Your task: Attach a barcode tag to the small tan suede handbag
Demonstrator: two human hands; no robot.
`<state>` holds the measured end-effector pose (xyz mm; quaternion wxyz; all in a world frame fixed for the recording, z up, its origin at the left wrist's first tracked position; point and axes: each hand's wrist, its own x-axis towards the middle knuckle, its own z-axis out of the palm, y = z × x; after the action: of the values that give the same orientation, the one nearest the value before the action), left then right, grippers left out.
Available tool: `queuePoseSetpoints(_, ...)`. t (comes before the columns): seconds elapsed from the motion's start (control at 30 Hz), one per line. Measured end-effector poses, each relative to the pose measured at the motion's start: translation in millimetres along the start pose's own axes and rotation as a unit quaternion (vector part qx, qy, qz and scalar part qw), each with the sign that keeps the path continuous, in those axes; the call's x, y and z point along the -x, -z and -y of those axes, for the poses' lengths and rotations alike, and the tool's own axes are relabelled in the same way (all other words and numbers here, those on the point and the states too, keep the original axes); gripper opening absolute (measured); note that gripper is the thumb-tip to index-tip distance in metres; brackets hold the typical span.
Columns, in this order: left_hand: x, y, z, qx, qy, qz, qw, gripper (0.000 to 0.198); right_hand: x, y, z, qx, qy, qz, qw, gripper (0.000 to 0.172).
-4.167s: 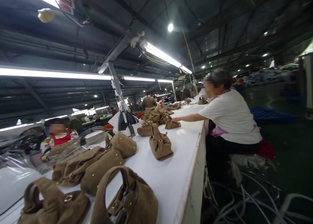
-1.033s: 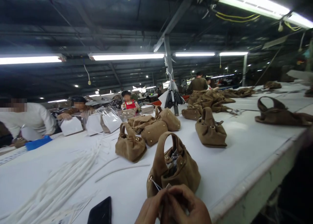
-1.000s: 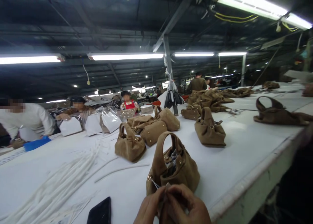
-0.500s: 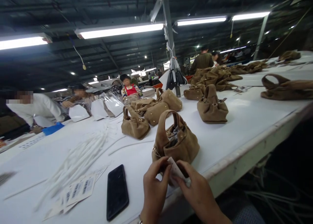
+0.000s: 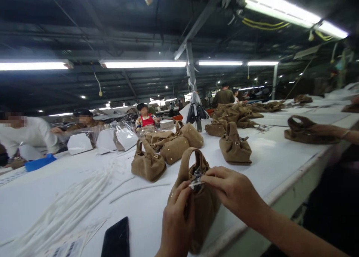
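A brown handbag point(image 5: 206, 208) with one looped handle stands at the table's near edge, right in front of me. Dark, shiny filling shows in its mouth. A small white tag point(image 5: 195, 184), seen nearly edge-on, is at that mouth. My left hand point(image 5: 178, 216) pinches the tag's left end and covers part of the bag's side. From the right, my right hand point(image 5: 234, 191) pinches the other end with thumb and fingers. The fingertips of both hands are close together over the bag's opening.
A black phone point(image 5: 116, 238), printed tags point(image 5: 68, 245) and white cords point(image 5: 73, 201) lie to the left. More brown handbags point(image 5: 148, 161) stand beyond. A co-worker's hand point(image 5: 328, 131) touches a bag at right. People work across the table point(image 5: 269, 163).
Both hands have moved up from the bag's front to its mouth with the tag. The view has tilted. A co-worker's arm has come in at the right onto another bag.
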<state>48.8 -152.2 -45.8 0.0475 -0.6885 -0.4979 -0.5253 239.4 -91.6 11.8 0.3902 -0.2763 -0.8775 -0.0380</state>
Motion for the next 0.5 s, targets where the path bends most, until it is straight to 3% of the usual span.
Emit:
queuePoseSetpoints(0.1,-3,-12.5,1,-0.023,-0.043,-0.099,0.994,0.026,-27,7,-9,0.016,0.041,0.016,0.999,0.037)
queuePoseSetpoints(0.17,-2,-22.6,7,-0.032,-0.07,-0.109,0.991,0.028,-38,6,-15,-0.004,0.055,0.022,0.998,0.036)
queuePoseSetpoints(0.3,-8,-42.9,20,-0.114,-0.09,-0.013,0.989,0.036,-47,-3,-27,-0.051,0.064,0.044,0.996,0.031)
queuePoseSetpoints(0.5,-34,-55.6,5,-0.214,0.041,0.088,0.972,0.033,-50,-16,-38,-0.044,0.068,0.078,0.994,0.027)
